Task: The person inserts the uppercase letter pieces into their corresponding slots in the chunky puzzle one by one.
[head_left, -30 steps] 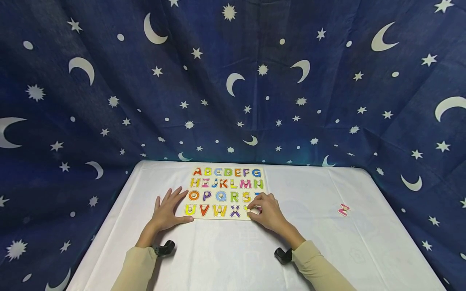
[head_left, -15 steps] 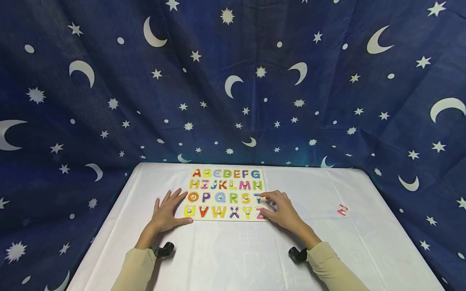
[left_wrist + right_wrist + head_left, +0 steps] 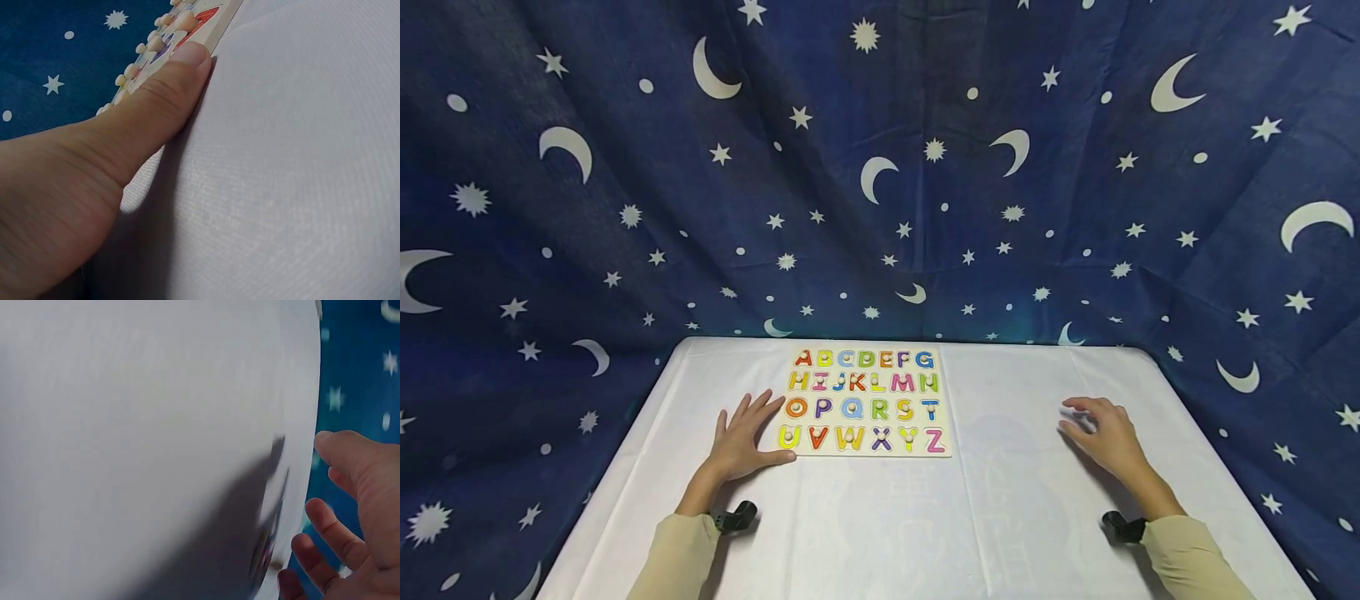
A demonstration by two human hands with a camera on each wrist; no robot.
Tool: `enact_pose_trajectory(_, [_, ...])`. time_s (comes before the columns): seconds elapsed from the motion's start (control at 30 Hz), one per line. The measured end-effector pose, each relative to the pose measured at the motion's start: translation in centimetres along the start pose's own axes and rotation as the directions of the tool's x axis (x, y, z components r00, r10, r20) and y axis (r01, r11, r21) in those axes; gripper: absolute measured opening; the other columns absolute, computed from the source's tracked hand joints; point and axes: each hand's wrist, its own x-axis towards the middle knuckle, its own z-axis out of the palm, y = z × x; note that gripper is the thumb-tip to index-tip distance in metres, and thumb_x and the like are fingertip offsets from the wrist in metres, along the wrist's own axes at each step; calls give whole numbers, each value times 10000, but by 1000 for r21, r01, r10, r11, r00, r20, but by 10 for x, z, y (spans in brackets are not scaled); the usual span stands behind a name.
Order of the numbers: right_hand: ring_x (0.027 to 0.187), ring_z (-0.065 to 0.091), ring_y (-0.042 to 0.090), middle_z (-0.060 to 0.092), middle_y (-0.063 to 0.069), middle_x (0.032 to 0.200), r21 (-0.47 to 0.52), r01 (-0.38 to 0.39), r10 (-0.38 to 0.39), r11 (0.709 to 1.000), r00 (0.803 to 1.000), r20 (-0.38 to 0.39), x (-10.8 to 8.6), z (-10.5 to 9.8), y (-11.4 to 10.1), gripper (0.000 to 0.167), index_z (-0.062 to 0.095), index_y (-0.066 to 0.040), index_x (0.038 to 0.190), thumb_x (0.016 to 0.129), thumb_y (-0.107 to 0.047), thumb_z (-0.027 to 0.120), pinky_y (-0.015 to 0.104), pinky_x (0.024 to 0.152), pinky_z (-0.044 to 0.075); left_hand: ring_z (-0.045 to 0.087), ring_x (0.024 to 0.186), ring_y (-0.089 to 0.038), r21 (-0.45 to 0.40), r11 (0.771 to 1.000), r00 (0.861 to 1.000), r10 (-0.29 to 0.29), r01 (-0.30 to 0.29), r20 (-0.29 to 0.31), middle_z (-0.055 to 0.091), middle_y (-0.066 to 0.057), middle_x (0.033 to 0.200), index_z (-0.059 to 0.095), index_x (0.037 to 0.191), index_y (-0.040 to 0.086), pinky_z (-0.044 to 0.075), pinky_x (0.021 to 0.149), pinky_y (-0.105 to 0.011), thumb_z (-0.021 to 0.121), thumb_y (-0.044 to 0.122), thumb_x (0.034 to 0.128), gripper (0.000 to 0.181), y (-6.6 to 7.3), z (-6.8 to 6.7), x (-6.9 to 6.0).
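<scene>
The wooden alphabet puzzle board (image 3: 865,454) lies flat on the table, its letter pieces carrying small knobs. At its lower right corner the pink Z spot (image 3: 934,441) shows no knob. My left hand (image 3: 737,442) rests at the board's left side, fingers spread; in the left wrist view the thumb (image 3: 165,94) touches the board's edge. My right hand (image 3: 1108,442) hovers over the right part of the table, fingers apart with nothing visible between them. The pink Z piece is hidden behind it in the head view; a blurred coloured thing (image 3: 264,553) appears below the fingers in the right wrist view.
A white cloth covers the table (image 3: 865,533). Behind it hangs a dark blue curtain (image 3: 820,183) printed with moons and stars. Black wrist cameras, such as the one on the right wrist (image 3: 1123,527), sit below each hand.
My right hand has left the board's lower right corner and moved right, to where the loose pink Z piece was seen. The left hand has stayed at the board's left side.
</scene>
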Motion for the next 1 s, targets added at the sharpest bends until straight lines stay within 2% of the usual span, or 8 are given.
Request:
enact_pose_trajectory(0.2, [997, 518, 491, 653, 310, 1096, -52, -80, 79, 995, 997, -20, -11, -23, 33, 330, 708, -16, 1154, 885, -184, 800, 593, 752, 376, 99, 1542, -483, 1, 1000, 1000, 1, -1, -2, 294, -198, 1657, 455, 1555, 158, -73, 1182, -731, 914, 537, 683, 1056, 0, 0, 1])
enact_pose_trajectory(0.33, [1001, 560, 540, 671, 323, 1081, -60, -87, 86, 994, 996, -20, -17, -30, 43, 266, 737, -8, 1073, 891, -194, 793, 630, 773, 420, 91, 1546, -477, 5, 1000, 1000, -4, 4, 5, 285, -192, 1662, 448, 1560, 162, -80, 1184, -725, 910, 547, 685, 1062, -1, 1, 2])
enact_pose_trajectory(0.5, [1016, 575, 559, 675, 330, 1092, -59, -91, 90, 994, 996, -23, -24, -30, 47, 192, 766, -17, 982, 887, -181, 798, 629, 792, 442, 85, 1548, -471, 8, 1000, 1000, -11, 11, 12, 282, -186, 1665, 443, 1564, 173, -82, 1185, -722, 904, 568, 683, 1070, -3, 2, 2])
enact_pose_trajectory(0.6, [1021, 539, 571, 655, 343, 1122, -50, -106, 105, 993, 994, -25, -24, -28, 48, 193, 763, -13, 984, 889, -179, 793, 627, 789, 406, 83, 1548, -472, 7, 1000, 1000, -11, 11, 13, 282, -185, 1666, 441, 1566, 176, -83, 1185, -722, 902, 574, 683, 1072, -4, 2, 2])
enact_pose_trajectory(1.0, [1041, 513, 584, 629, 355, 1164, -47, -158, 158, 986, 987, -12, -25, -29, 46, 232, 758, -3, 997, 909, -217, 779, 644, 765, 398, 85, 1547, -475, 1, 1000, 1000, -6, 6, 12, 286, -188, 1663, 446, 1562, 172, -82, 1185, -723, 903, 576, 678, 1074, -3, 1, 2])
